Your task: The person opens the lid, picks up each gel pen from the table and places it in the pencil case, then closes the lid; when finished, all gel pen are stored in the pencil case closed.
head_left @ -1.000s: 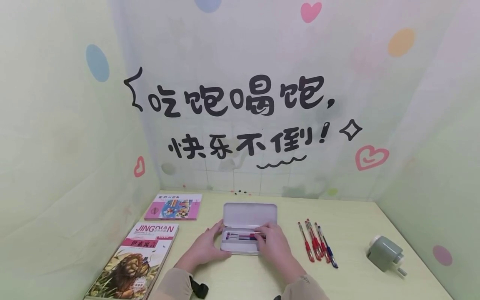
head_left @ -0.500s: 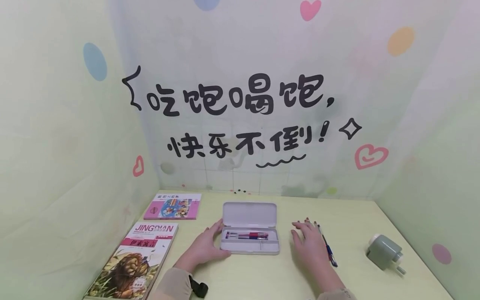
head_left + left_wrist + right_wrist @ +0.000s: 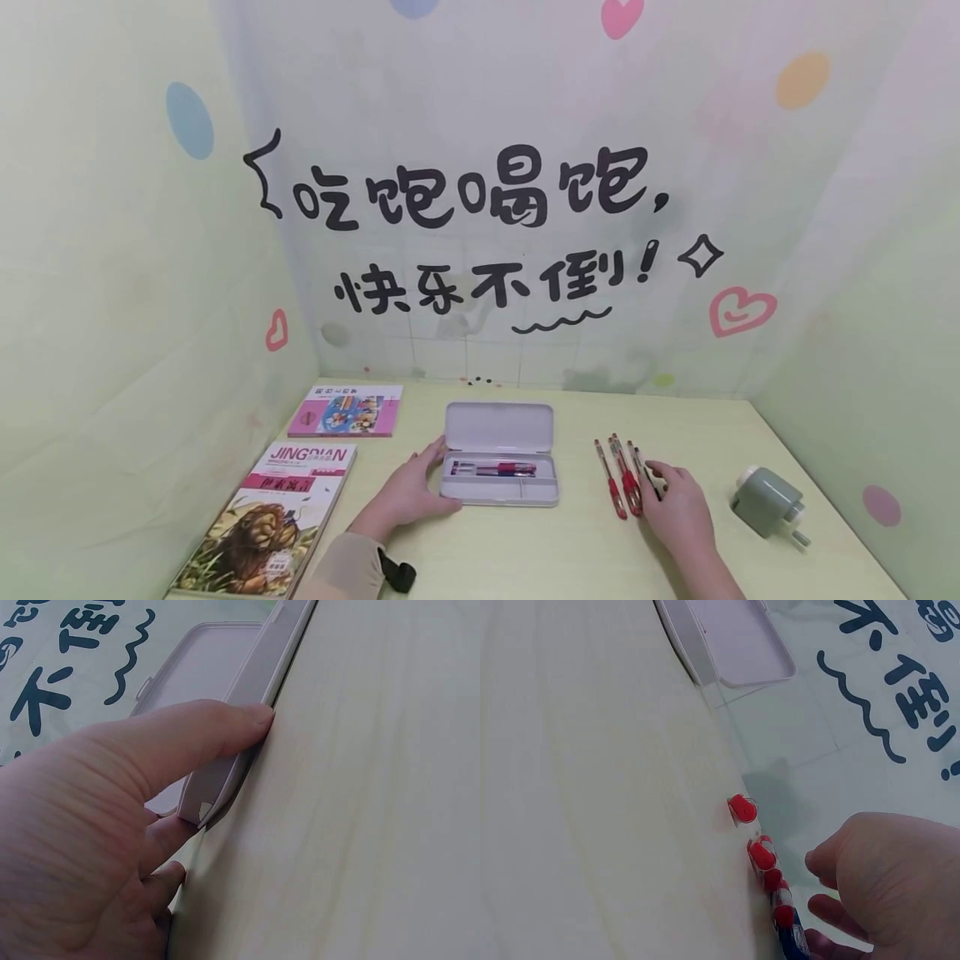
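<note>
An open pale lilac pencil case [image 3: 500,427] lies on the table, its lid tipped back. Several red and blue pens [image 3: 497,470] lie in its long compartment. My left hand [image 3: 408,496] grips the left end of the case; in the left wrist view the thumb [image 3: 217,727] presses the front side and the fingers go behind the corner. Right of the case several red pens [image 3: 627,483] lie in a loose row. My right hand [image 3: 681,510] is over the right end of that row, fingers loosely bent beside a blue pen [image 3: 791,941].
A grey-green pencil sharpener [image 3: 768,504] with a crank stands at the right. On the left lie a book with a lion cover [image 3: 270,525] and a pink book [image 3: 348,412]. A printed wall sheet [image 3: 495,350] closes off the table's back edge.
My right hand has left the pencil case, moved right over the loose pens and reached their right end. The left hand has kept its place on the case.
</note>
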A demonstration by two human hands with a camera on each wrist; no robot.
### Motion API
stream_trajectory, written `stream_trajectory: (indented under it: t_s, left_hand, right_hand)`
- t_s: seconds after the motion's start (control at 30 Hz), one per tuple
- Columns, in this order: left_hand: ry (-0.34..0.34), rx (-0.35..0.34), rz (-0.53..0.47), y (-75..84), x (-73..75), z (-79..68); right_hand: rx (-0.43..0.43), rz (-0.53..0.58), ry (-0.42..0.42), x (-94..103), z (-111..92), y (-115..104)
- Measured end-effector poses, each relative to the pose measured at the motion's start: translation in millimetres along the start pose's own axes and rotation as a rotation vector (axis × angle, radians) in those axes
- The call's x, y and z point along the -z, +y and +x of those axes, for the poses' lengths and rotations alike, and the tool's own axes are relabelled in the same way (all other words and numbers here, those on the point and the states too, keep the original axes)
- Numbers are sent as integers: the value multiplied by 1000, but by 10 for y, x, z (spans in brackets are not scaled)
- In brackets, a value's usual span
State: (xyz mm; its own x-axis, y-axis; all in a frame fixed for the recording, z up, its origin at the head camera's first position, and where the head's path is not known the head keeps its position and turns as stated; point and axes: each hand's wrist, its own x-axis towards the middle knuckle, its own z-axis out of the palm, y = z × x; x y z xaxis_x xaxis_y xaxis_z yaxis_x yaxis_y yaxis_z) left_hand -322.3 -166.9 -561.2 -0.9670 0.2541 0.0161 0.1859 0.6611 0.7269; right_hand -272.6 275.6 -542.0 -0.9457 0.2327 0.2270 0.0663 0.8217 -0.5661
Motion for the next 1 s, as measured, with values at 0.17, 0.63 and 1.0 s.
stream_trajectory:
  t_s: [0.17,0.63,1.0]
  left_hand:
    - [-2,6,-5,-7,0,-6]
    - [4,-11,-17,-16,3,11]
    - [7,-9,-24,28,3,-11]
  right_hand:
    - [-60,-31,-39,21,9,16]
    - [-120,-73,-107,83,25,47]
    - [-208,-36,-142,100,15,63]
